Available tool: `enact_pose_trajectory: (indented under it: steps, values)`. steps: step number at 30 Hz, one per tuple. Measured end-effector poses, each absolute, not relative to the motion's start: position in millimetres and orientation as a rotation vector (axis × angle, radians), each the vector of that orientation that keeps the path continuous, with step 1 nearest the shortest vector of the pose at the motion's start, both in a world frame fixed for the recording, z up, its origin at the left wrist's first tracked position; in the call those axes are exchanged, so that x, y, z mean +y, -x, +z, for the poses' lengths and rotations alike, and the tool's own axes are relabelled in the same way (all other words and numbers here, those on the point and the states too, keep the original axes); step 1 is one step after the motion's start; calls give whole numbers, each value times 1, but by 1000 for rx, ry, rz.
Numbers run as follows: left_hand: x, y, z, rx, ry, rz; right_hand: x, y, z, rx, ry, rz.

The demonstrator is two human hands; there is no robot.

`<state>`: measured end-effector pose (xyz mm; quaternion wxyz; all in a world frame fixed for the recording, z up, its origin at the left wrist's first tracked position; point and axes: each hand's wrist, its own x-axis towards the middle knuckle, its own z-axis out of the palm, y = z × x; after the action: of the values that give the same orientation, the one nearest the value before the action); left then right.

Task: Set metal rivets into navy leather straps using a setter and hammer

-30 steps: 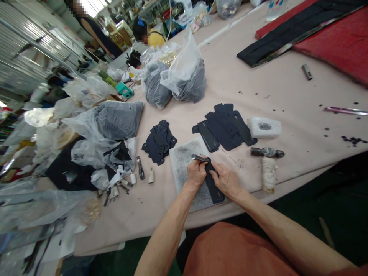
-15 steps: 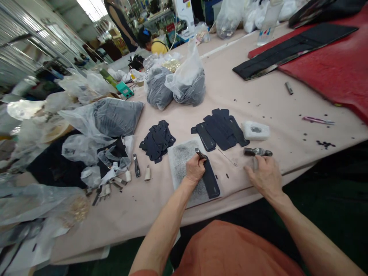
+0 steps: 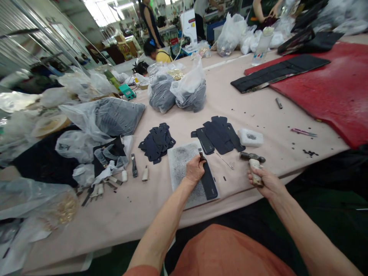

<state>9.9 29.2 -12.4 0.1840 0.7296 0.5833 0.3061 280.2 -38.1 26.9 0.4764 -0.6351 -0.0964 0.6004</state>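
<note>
My left hand is shut on a steel hole punch, which stands upright on a long dark leather strip. The strip lies on a grey speckled cutting slab. My right hand grips the cloth-wrapped handle of a small hammer, whose metal head is raised just off the table, to the right of the slab. The punch's tip is hidden behind my left fingers. Next to the slab's far edge lie a stack of dark leather pieces and a thin metal awl.
A white block sits beyond the hammer. Another leather pile and loose tools lie left of the slab, among plastic bags. A red mat covers the right side. A co-worker in yellow sits far back.
My right hand has closed on the hammer and lifted it from the table. My left hand still holds the punch on the strip. The view has tilted slightly upward.
</note>
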Motion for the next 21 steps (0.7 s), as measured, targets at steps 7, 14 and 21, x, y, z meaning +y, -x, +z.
enact_pose_trajectory:
  steps: [7,14,21]
  values:
    - [30,-11,-14,1611,-2047,899,-24,-243,143,-1146,1513,1139]
    - [28,-11,-16,1624,-2063,930,-8,-210,187,-2111,1295,199]
    - [30,-10,-20,1604,-2063,956,-2,-212,225,-2084,1231,121]
